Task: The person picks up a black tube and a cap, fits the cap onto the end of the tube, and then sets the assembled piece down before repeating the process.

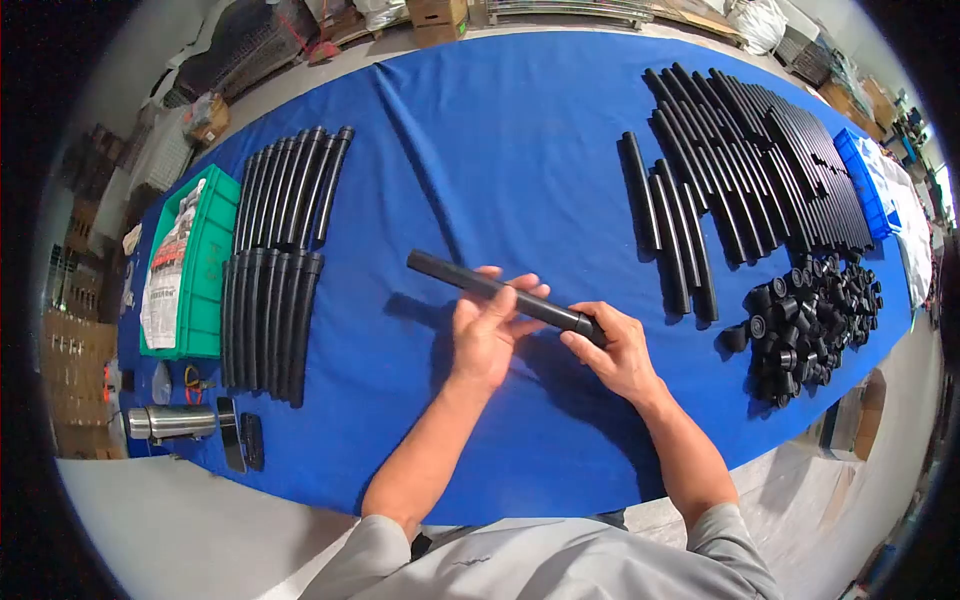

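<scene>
Odds and ends around the blue surface (520, 130)
A green crate (207, 312) has printed paper (172, 262) across its top; near it is a steel flask (172, 423) (a phone-like dark slab (231, 434) sits just beside). Far right, a white sheet (898, 190) covers part of a blue bin (864, 185). Beyond, a cardboard box (437, 20) rests on the floor (385, 42).

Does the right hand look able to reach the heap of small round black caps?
Probably yes: only blue cloth lies between the right hand and the heap of caps, though that hand holds a slim black tube.
</scene>
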Demonstrator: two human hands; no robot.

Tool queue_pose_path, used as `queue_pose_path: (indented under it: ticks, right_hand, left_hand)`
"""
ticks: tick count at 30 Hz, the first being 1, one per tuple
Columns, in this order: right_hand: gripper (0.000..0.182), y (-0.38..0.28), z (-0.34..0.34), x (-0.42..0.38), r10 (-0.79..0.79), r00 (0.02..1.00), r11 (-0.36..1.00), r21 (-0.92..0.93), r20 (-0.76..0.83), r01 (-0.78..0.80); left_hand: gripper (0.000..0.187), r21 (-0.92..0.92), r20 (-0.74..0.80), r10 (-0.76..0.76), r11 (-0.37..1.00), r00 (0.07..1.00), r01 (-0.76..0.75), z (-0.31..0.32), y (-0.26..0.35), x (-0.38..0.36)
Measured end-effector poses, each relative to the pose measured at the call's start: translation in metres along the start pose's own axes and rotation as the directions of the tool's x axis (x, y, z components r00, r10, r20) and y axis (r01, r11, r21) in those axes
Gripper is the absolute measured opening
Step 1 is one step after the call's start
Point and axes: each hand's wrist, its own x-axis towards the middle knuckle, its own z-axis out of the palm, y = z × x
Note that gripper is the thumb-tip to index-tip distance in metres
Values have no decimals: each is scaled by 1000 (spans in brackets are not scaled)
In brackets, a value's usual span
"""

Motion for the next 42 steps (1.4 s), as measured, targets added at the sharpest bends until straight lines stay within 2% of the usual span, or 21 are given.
queue_pose_path:
  ticks: [2, 8, 11, 14, 16, 22, 25, 28, 32, 34, 37, 40, 41, 42]
  right_hand:
    - [33, 2, 1, 1, -34, 999, 999, 6, -19, 34]
    - [33, -4, 2, 0, 56, 998, 994, 91, -4, -56]
    - [33, 1, 1, 1, -22, 1000, 1000, 9, -6, 22]
    - [31, -1, 1, 0, -26, 1000, 998, -64, -4, 26]
    - [28, -7, 4, 1, -107, 993, 988, -118, -51, 100]
    - [33, -4, 9, 2, -282, 950, 937, -250, -134, 243]
    - [31, -10, 7, 1, -256, 959, 946, -237, -124, 222]
    - [29, -7, 2, 2, -142, 987, 981, -144, -81, 129]
    - [25, -5, 0, 3, 57, 997, 995, 88, -52, -52]
    - [24, -3, 0, 3, 187, 982, 954, 237, 7, -183]
    - [24, -13, -4, 4, 382, 916, 846, 353, 118, -399]
    - [27, -17, -4, 3, 412, 905, 826, 376, 106, -420]
    - [29, -14, -3, 3, 228, 974, 954, 199, -2, -223]
    - [30, -8, 0, 3, 15, 998, 1000, -5, -67, -15]
  left_hand:
    - [24, 6, 15, 9, 1000, 1000, -9, -10, -2, 1]
    - [21, -29, -21, -8, 1000, 1000, 7, -13, -4, 2]
    - [24, -6, -7, -12, 1000, 1000, 12, -11, -3, 2]
    - [27, 21, -18, -7, 1000, 1000, 7, -13, -4, 3]
    - [29, 18, -19, -3, 1000, 1000, 3, -13, -3, 4]
    - [34, 8, 46, -19, 1000, 999, 19, -11, -2, 4]
    - [32, -13, 85, -43, 999, 995, 44, -11, -1, 6]
    - [29, -20, 102, -36, 999, 994, 38, -14, -1, 6]
    - [27, -15, 91, -14, 1000, 996, 15, -12, -5, 5]
    - [27, -15, 92, -8, 1000, 996, 9, -12, -5, 5]
    - [27, -9, 95, -6, 1000, 995, 7, -12, -5, 5]
    - [29, -19, 86, -15, 1000, 996, 17, -11, -6, 5]
    - [29, -24, 77, -13, 1000, 997, 15, -11, -7, 5]
    - [30, -28, 65, -8, 1000, 998, 10, -11, -7, 4]
